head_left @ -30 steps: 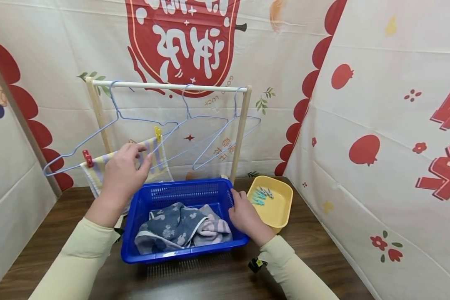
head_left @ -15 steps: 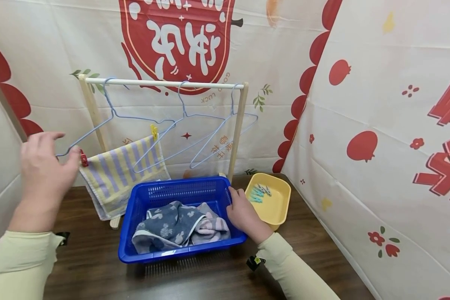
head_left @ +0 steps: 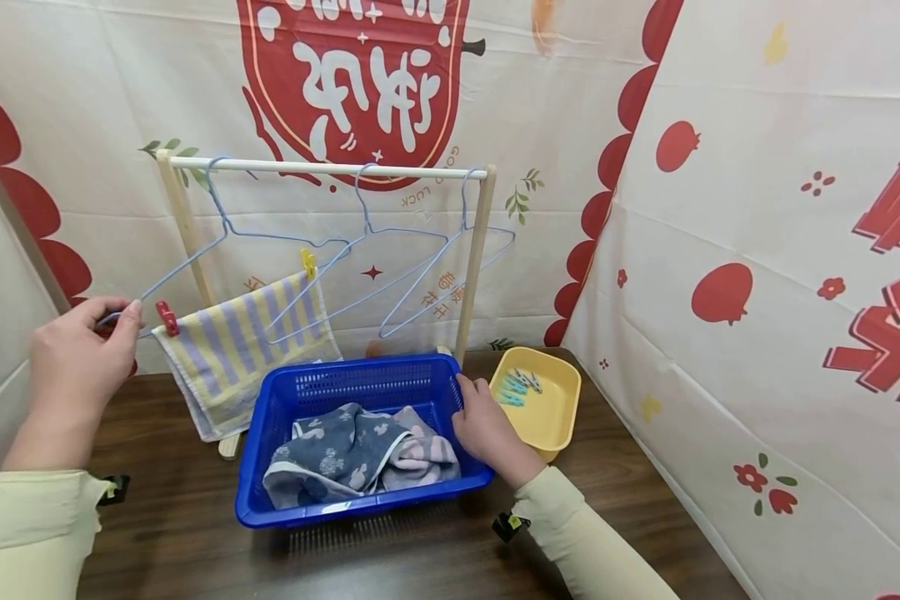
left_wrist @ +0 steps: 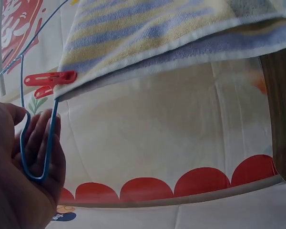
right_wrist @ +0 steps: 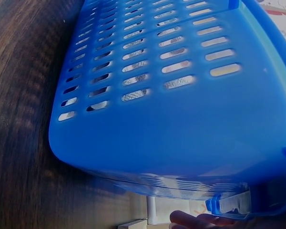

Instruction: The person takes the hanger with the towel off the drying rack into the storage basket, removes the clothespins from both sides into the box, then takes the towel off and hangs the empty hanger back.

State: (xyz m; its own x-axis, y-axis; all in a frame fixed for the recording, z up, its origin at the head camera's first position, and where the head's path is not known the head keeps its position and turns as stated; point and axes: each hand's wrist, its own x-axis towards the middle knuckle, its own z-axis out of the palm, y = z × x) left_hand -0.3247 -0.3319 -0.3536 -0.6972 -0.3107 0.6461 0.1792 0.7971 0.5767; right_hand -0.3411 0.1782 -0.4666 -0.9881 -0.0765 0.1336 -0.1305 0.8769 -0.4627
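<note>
My left hand (head_left: 82,358) holds the left end of a blue wire clothes hanger (head_left: 183,267), thumb and fingers around the bend. In the left wrist view, the hanger's looped end (left_wrist: 46,157) lies across the palm. A yellow-and-purple striped towel (head_left: 247,342) hangs over this hanger's lower bar, with a red clothespin (head_left: 167,319) at its left end and a yellow clothespin (head_left: 309,264) at its right. My right hand (head_left: 487,425) grips the right rim of a blue plastic basket (head_left: 345,505). Inside lie a dark grey patterned cloth (head_left: 345,450) and a pink-grey cloth (head_left: 423,450).
A small wooden rack (head_left: 477,267) carries the hangers on its white rail (head_left: 292,167). Two further blue hangers hang to the right. A yellow bin (head_left: 558,400) with several clothespins (head_left: 513,387) stands right of the basket on the brown table (head_left: 330,562). Printed fabric walls enclose the space.
My left hand moved left from in front of the towel to the hanger's left end, then lowered and took hold of it. The right hand stays on the basket rim.
</note>
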